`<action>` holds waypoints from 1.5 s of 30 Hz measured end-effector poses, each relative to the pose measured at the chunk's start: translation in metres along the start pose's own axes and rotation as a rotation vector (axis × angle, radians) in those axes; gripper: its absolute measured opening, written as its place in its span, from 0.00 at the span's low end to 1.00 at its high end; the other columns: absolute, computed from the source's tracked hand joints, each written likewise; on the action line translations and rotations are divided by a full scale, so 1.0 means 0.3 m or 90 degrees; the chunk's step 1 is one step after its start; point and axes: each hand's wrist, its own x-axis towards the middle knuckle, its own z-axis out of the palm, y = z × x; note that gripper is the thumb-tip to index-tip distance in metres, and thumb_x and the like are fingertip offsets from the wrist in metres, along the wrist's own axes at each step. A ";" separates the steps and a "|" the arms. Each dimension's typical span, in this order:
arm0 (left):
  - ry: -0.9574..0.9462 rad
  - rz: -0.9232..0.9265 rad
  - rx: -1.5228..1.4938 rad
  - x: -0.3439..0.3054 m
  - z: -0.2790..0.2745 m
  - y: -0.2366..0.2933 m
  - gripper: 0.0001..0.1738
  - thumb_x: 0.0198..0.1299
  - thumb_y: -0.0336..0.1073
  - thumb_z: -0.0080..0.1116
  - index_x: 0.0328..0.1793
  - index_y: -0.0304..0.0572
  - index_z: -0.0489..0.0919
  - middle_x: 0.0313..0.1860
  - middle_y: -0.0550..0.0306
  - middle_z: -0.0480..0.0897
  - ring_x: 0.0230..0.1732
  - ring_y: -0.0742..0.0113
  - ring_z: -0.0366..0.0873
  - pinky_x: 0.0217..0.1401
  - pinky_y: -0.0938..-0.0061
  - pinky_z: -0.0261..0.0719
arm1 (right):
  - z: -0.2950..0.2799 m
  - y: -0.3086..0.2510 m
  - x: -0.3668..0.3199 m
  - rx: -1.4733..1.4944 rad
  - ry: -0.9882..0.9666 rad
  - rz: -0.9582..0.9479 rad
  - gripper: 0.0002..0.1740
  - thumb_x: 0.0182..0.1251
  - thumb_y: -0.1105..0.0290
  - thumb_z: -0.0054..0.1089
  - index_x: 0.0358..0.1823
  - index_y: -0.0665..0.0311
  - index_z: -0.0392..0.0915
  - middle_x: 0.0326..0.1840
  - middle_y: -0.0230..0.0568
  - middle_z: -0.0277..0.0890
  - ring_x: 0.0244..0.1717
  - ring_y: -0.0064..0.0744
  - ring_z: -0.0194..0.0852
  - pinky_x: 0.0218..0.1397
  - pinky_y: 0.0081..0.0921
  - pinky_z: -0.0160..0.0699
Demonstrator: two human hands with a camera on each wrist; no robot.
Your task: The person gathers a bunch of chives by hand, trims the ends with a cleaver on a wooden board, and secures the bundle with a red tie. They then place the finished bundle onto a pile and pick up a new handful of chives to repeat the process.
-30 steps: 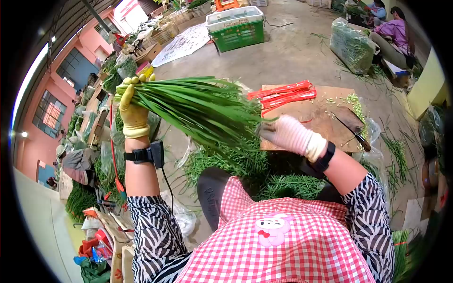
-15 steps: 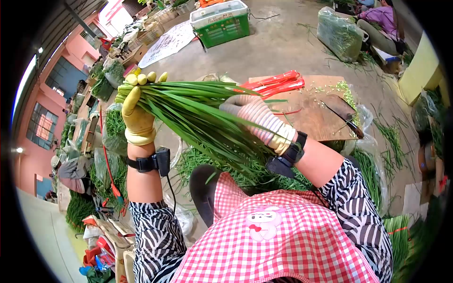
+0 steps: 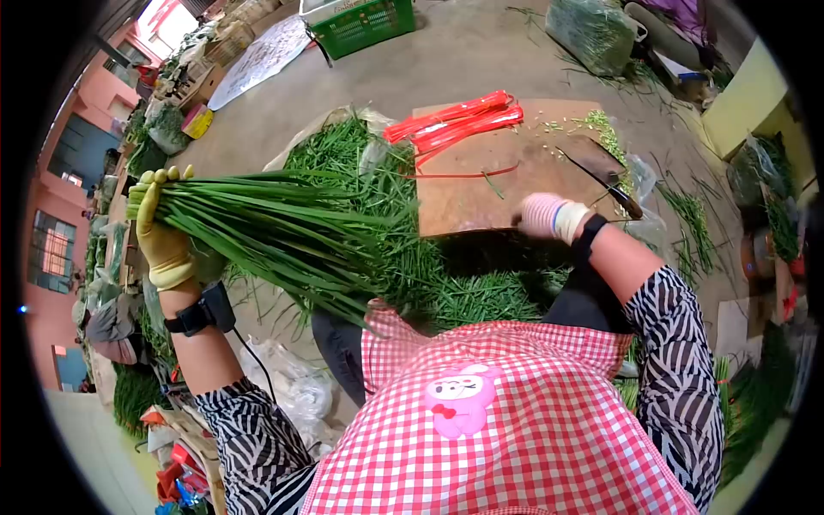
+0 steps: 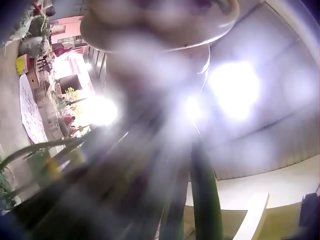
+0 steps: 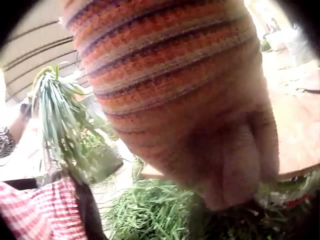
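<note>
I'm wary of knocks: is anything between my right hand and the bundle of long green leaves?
Nothing visible stands between your striped-gloved right hand and that bundle; the flat brown board seems to lie below.

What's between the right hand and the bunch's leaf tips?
In the head view, loose greens and the board's near left corner lie between the right hand and the bunch.

On my head feed I see green leaves (image 3: 266, 219), a yellow left glove (image 3: 163, 240) and a right glove (image 3: 549, 216) banded pink and white. I get red-and-white checks on the apron (image 3: 524, 395), 1 pink patch (image 3: 462, 402), black-and-white stripes on 2 sleeves (image 3: 678, 352), red ties (image 3: 468, 124), a brown board (image 3: 481, 197), a green crate (image 3: 365, 30).
</note>
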 end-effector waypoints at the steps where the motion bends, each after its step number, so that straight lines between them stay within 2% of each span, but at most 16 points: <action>1: -0.001 0.001 0.002 -0.005 0.007 0.001 0.13 0.74 0.30 0.57 0.62 0.42 0.80 0.55 0.53 0.85 0.63 0.54 0.81 0.81 0.39 0.68 | -0.034 0.035 0.026 0.001 0.047 0.030 0.19 0.64 0.61 0.62 0.55 0.55 0.89 0.53 0.51 0.88 0.55 0.55 0.87 0.61 0.43 0.84; 5: 0.052 0.000 0.027 -0.019 -0.022 -0.014 0.13 0.74 0.30 0.58 0.62 0.41 0.81 0.55 0.52 0.86 0.63 0.53 0.81 0.81 0.39 0.68 | -0.042 0.122 0.160 0.142 0.299 0.155 0.18 0.68 0.64 0.59 0.55 0.58 0.89 0.53 0.56 0.87 0.56 0.55 0.86 0.62 0.45 0.83; 6: 0.045 -0.005 0.016 -0.019 -0.041 -0.015 0.14 0.74 0.29 0.58 0.63 0.40 0.81 0.56 0.51 0.86 0.64 0.52 0.81 0.82 0.39 0.68 | -0.002 0.149 0.245 0.168 0.269 0.190 0.21 0.70 0.56 0.63 0.56 0.61 0.87 0.54 0.58 0.86 0.58 0.58 0.84 0.64 0.46 0.81; 9: 0.070 -0.005 0.024 -0.026 -0.070 -0.023 0.14 0.74 0.29 0.57 0.63 0.39 0.80 0.56 0.51 0.86 0.64 0.51 0.81 0.82 0.39 0.67 | 0.076 0.001 0.290 0.219 0.325 0.177 0.17 0.73 0.64 0.58 0.57 0.61 0.85 0.55 0.60 0.85 0.58 0.61 0.84 0.62 0.49 0.81; 11: 0.100 -0.012 0.028 -0.033 -0.083 -0.019 0.14 0.74 0.28 0.57 0.62 0.39 0.80 0.56 0.50 0.86 0.64 0.52 0.81 0.82 0.40 0.68 | 0.108 -0.143 0.308 0.111 0.181 0.123 0.19 0.71 0.67 0.57 0.61 0.59 0.84 0.55 0.60 0.85 0.56 0.61 0.84 0.62 0.48 0.81; 16: 0.077 -0.029 0.022 -0.033 -0.095 -0.036 0.12 0.74 0.28 0.57 0.61 0.39 0.79 0.55 0.51 0.85 0.63 0.53 0.81 0.79 0.45 0.71 | 0.191 -0.274 0.275 0.125 0.266 -0.433 0.21 0.66 0.73 0.60 0.61 0.60 0.82 0.50 0.62 0.85 0.52 0.60 0.85 0.55 0.49 0.84; 21: 0.068 -0.033 0.031 -0.042 -0.074 -0.055 0.13 0.74 0.28 0.57 0.62 0.40 0.77 0.54 0.53 0.82 0.62 0.53 0.79 0.79 0.47 0.71 | 0.110 -0.160 0.330 0.199 0.416 -0.060 0.13 0.68 0.69 0.64 0.52 0.61 0.86 0.42 0.59 0.85 0.44 0.62 0.84 0.50 0.50 0.84; 23: 0.052 -0.031 0.034 -0.041 -0.074 -0.065 0.13 0.74 0.28 0.57 0.62 0.39 0.77 0.55 0.53 0.82 0.62 0.53 0.79 0.79 0.46 0.71 | 0.079 -0.094 0.349 0.108 0.574 -0.072 0.10 0.69 0.68 0.62 0.47 0.61 0.86 0.41 0.56 0.86 0.46 0.59 0.85 0.58 0.50 0.81; 26: 0.057 -0.027 0.036 -0.040 -0.061 -0.070 0.14 0.74 0.29 0.57 0.63 0.39 0.78 0.54 0.53 0.83 0.62 0.54 0.79 0.79 0.46 0.71 | 0.120 0.031 0.437 -0.101 0.606 0.041 0.09 0.70 0.68 0.58 0.44 0.59 0.86 0.41 0.51 0.87 0.47 0.53 0.86 0.68 0.52 0.75; 29: 0.046 -0.025 0.026 -0.029 -0.046 -0.085 0.13 0.75 0.29 0.55 0.63 0.40 0.78 0.54 0.55 0.83 0.62 0.55 0.80 0.80 0.45 0.70 | 0.098 0.063 0.464 -0.141 0.470 0.041 0.10 0.69 0.68 0.55 0.42 0.57 0.87 0.37 0.48 0.87 0.45 0.50 0.87 0.74 0.53 0.69; 30: 0.042 -0.029 0.009 -0.028 -0.051 -0.089 0.14 0.75 0.30 0.55 0.64 0.40 0.77 0.55 0.54 0.82 0.63 0.55 0.79 0.80 0.46 0.69 | 0.033 0.031 0.434 -0.213 0.311 0.073 0.11 0.68 0.71 0.55 0.42 0.57 0.88 0.40 0.47 0.90 0.50 0.46 0.90 0.75 0.50 0.69; 33: 0.090 -0.022 0.042 -0.030 -0.043 -0.089 0.15 0.75 0.30 0.55 0.64 0.40 0.76 0.56 0.54 0.81 0.63 0.56 0.78 0.79 0.47 0.69 | 0.000 0.067 0.393 -0.288 0.271 0.013 0.11 0.68 0.71 0.55 0.38 0.57 0.89 0.38 0.46 0.90 0.45 0.46 0.91 0.75 0.50 0.70; 37: 0.017 -0.033 0.014 -0.016 -0.016 -0.106 0.15 0.74 0.31 0.57 0.64 0.41 0.76 0.55 0.55 0.81 0.62 0.56 0.78 0.79 0.50 0.69 | 0.015 0.252 0.342 -0.371 0.280 0.059 0.12 0.68 0.69 0.57 0.42 0.58 0.91 0.40 0.47 0.91 0.46 0.46 0.91 0.58 0.47 0.84; 38: 0.016 -0.044 0.004 -0.011 -0.005 -0.112 0.15 0.73 0.31 0.58 0.63 0.43 0.78 0.55 0.54 0.83 0.64 0.53 0.79 0.79 0.47 0.70 | -0.036 0.246 0.277 -0.368 0.225 0.085 0.13 0.70 0.69 0.56 0.42 0.59 0.91 0.40 0.47 0.91 0.46 0.47 0.91 0.51 0.45 0.86; 41: 0.061 -0.078 0.010 0.000 0.023 -0.127 0.14 0.72 0.30 0.58 0.62 0.42 0.78 0.55 0.54 0.83 0.65 0.53 0.79 0.79 0.48 0.70 | -0.023 0.346 0.211 -0.361 0.277 0.095 0.13 0.70 0.69 0.55 0.45 0.59 0.90 0.44 0.46 0.90 0.46 0.47 0.90 0.47 0.44 0.86; 45: 0.045 -0.093 0.005 0.048 0.162 -0.156 0.14 0.71 0.30 0.60 0.60 0.43 0.78 0.54 0.55 0.84 0.64 0.53 0.81 0.78 0.48 0.72 | -0.005 0.341 0.166 -0.409 0.200 0.119 0.13 0.70 0.69 0.57 0.47 0.60 0.90 0.43 0.46 0.90 0.45 0.46 0.90 0.46 0.45 0.86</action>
